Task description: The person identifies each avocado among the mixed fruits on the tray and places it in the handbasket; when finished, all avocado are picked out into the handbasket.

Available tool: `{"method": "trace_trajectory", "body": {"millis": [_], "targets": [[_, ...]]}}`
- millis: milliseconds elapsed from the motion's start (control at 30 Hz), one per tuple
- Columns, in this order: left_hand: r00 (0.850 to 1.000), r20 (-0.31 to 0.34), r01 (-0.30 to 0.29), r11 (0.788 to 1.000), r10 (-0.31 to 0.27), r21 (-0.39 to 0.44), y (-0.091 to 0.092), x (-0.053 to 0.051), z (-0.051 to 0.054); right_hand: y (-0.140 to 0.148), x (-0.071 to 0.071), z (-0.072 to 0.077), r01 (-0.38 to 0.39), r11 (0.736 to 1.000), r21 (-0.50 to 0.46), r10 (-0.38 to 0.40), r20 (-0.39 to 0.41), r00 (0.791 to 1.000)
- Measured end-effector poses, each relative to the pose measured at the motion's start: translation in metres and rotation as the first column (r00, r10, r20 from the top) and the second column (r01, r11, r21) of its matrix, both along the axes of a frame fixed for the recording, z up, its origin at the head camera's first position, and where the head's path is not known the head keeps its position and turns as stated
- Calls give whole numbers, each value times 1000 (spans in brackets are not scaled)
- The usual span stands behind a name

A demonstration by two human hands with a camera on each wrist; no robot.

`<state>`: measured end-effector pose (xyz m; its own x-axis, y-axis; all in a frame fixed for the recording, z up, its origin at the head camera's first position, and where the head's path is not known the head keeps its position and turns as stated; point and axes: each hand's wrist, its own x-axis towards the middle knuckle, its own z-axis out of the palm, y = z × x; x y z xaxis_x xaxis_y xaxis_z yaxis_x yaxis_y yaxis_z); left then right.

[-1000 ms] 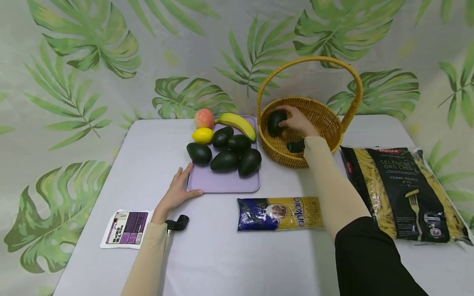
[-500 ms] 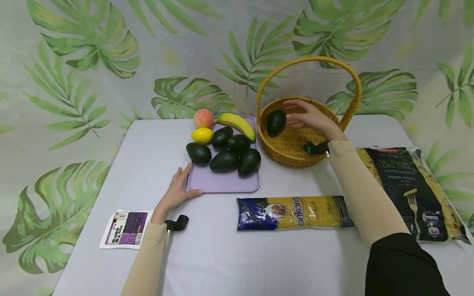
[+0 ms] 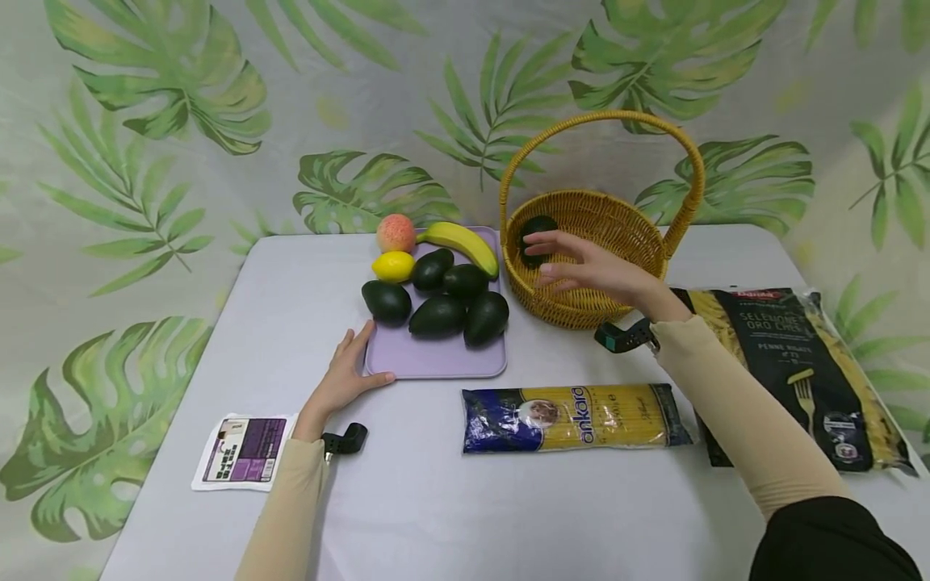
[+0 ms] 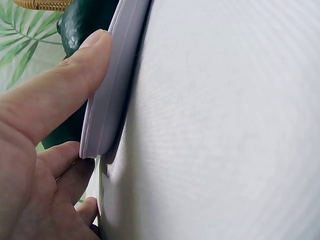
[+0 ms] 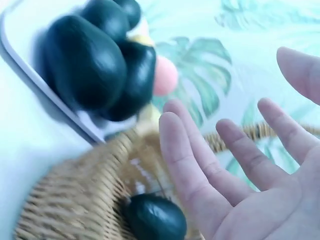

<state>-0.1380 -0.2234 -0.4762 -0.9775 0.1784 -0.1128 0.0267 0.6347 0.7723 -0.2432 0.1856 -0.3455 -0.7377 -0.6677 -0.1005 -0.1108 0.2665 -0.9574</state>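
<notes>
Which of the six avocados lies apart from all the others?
The avocado in the wicker basket, partly hidden behind the right hand in the head view. The other five avocados lie grouped on the purple tray.

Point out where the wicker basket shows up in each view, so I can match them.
Head: the basket stands right of centre, its tall handle arching above.
Left wrist: only a wicker sliver of the basket shows, at the top left edge.
Right wrist: the basket spreads across the lower left, cut off below.
Shared landmark: the light purple tray, seen in all three.
</notes>
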Motion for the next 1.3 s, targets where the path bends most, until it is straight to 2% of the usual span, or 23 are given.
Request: {"method": "trace_trajectory", "body": {"millis": [133, 333, 500, 667, 800, 1000, 1133, 1300], "targets": [[1000, -1, -1, 1000, 1, 3, 0, 0, 1, -10, 12, -4, -61, 996, 58, 63, -34, 997], [1000, -7, 4, 1000, -4, 4, 0, 1, 2, -29, 26, -13, -142, 983, 114, 146, -27, 989], [1000, -9, 6, 1000, -6, 3, 0, 0, 2, -47, 29, -28, -158, 969, 191, 170, -48, 984], [1000, -5, 5, 1000, -5, 1, 0, 1, 3, -64, 26, -41, -121, 943, 310, 176, -155, 972], [1000, -3, 5, 1000, -5, 7, 0, 1, 4, -77, 23, -46, -66, 920, 387, 162, -220, 962], [1000, -9, 10, 1000, -10, 5, 0, -1, 4, -89, 20, -50, -7, 890, 455, 113, -205, 972], [1000, -9, 9, 1000, -9, -1, 0, -1, 3, -91, 19, -56, 36, 901, 431, 58, -203, 977], [1000, -4, 5, 1000, -5, 2, -1, -1, 3, -90, 23, -60, 57, 932, 357, 37, -251, 967]]}}
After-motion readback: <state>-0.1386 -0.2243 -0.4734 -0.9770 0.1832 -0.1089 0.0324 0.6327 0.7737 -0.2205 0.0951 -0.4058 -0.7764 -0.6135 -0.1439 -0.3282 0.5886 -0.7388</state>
